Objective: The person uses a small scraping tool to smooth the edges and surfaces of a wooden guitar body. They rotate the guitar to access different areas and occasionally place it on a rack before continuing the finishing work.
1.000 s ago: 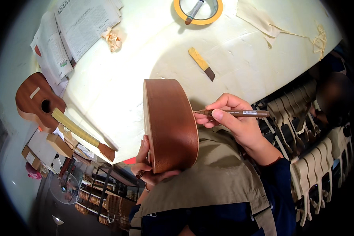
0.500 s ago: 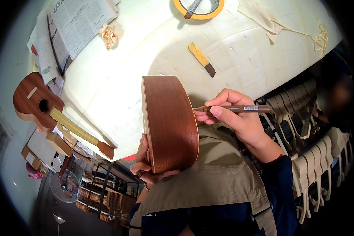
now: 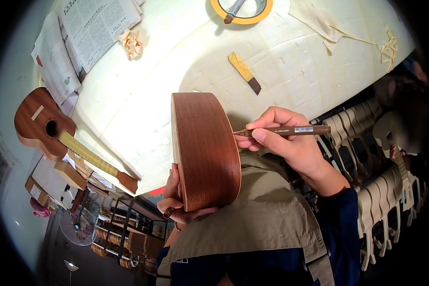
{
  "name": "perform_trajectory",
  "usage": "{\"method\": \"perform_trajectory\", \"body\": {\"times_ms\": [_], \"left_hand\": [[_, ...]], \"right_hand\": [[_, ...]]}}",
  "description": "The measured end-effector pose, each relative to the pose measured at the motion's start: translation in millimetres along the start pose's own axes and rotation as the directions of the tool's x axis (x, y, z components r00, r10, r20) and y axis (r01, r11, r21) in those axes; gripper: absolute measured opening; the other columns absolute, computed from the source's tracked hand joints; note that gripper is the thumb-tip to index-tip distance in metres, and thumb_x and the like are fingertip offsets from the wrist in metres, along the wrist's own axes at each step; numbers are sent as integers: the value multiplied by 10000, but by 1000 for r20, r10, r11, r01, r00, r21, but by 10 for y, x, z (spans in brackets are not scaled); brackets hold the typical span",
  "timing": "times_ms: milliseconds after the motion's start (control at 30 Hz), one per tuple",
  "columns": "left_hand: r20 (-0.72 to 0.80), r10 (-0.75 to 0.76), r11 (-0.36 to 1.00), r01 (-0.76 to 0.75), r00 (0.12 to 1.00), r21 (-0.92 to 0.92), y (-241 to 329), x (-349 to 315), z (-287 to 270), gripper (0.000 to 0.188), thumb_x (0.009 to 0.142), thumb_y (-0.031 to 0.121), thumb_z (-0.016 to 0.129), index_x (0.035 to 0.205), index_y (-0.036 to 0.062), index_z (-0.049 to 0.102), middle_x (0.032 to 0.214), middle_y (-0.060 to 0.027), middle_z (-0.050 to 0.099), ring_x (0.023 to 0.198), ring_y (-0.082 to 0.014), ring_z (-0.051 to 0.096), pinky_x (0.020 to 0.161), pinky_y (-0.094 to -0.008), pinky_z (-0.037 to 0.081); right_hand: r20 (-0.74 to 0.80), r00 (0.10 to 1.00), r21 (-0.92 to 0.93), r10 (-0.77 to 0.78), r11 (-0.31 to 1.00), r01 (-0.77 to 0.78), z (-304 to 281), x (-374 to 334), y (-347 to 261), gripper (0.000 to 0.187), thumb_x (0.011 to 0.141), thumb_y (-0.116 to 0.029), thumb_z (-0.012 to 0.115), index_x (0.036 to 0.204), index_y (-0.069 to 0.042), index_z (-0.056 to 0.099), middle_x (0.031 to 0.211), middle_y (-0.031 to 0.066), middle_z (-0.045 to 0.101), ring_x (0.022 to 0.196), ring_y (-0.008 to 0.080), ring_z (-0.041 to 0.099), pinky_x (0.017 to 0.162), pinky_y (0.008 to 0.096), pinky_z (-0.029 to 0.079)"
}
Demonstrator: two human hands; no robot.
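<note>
A reddish-brown wooden ukulele body [image 3: 206,152] stands on edge in front of me, its curved side facing up. My left hand [image 3: 172,196] grips its lower left part, with the fingers wrapped round the rim and partly hidden behind it. A small brown cylindrical end [image 3: 168,211] pokes out between those fingers; the rest of it is hidden. In my right hand [image 3: 295,148] a slim brown marker pen [image 3: 295,130] is pinched between thumb and fingers. Its tip points left and meets the right-hand edge of the body, where exact contact is hard to make out.
On the pale padded table lie a yellow-handled blade [image 3: 243,71], a tape roll [image 3: 267,12] with a pen across it, crumpled paper [image 3: 130,44] and newspapers [image 3: 97,33]. A finished ukulele [image 3: 45,121] rests at left. Racked necks [image 3: 367,209] and another person's hand holding a guitar-like instrument [image 3: 391,131] are right.
The marker's back end has risen slightly while its tip stays at the body's edge. At far right, a pale instrument held by another person has come into view.
</note>
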State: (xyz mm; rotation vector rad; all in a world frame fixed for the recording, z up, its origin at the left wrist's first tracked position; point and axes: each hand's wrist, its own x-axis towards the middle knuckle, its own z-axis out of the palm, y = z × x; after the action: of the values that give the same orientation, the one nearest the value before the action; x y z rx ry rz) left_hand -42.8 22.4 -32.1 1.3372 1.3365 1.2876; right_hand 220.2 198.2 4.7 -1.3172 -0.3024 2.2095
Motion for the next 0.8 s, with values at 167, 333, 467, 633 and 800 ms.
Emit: {"method": "perform_trajectory", "body": {"times_ms": [167, 333, 467, 633, 800], "left_hand": [[64, -18, 1000, 16, 998, 18, 38, 78, -15, 771, 509, 250, 903, 990, 150, 309, 1356, -257, 375, 1281, -444, 350, 1082, -581, 247], [50, 102, 995, -102, 993, -5, -76, -8, -44, 774, 510, 254, 902, 996, 147, 309, 1357, -252, 375, 1279, -445, 351, 1082, -577, 252], [102, -75, 995, 68, 992, 69, 157, 210, 25, 778, 509, 258, 903, 996, 147, 307, 1354, -256, 375, 1276, -450, 353, 1081, -578, 253], [83, -121, 993, 120, 989, 13, 154, 173, 19, 784, 505, 261, 907, 995, 148, 305, 1355, -259, 373, 1277, -453, 351, 1076, -582, 258], [80, -64, 998, 61, 995, 32, 81, 112, -17, 784, 504, 261, 907, 993, 151, 305, 1356, -262, 372, 1280, -456, 345, 1075, -580, 263]], "right_hand": [[1, 1000, -22, 6, 1000, -6, 0, 4, -14, 82, 887, -52, 591, 920, 22, 576, 928, 144, 668, 858, 137, 653, 740, 237, 536], [10, 1000, -13, 9, 1000, -9, -5, 6, -16, 82, 883, -53, 597, 912, 21, 578, 920, 136, 668, 862, 133, 651, 740, 236, 535], [20, 1000, -17, 1, 1000, 0, -1, -18, -13, 86, 880, -53, 599, 915, 24, 578, 923, 135, 666, 866, 134, 649, 746, 238, 535], [15, 1000, -19, 24, 1000, -24, -2, 4, -37, 83, 882, -49, 594, 910, 27, 575, 930, 138, 665, 868, 137, 650, 754, 244, 537], [-10, 1000, -38, 0, 999, 0, 26, -4, -24, 62, 890, -24, 565, 912, 33, 557, 905, 180, 675, 841, 161, 658, 724, 249, 528]]}}
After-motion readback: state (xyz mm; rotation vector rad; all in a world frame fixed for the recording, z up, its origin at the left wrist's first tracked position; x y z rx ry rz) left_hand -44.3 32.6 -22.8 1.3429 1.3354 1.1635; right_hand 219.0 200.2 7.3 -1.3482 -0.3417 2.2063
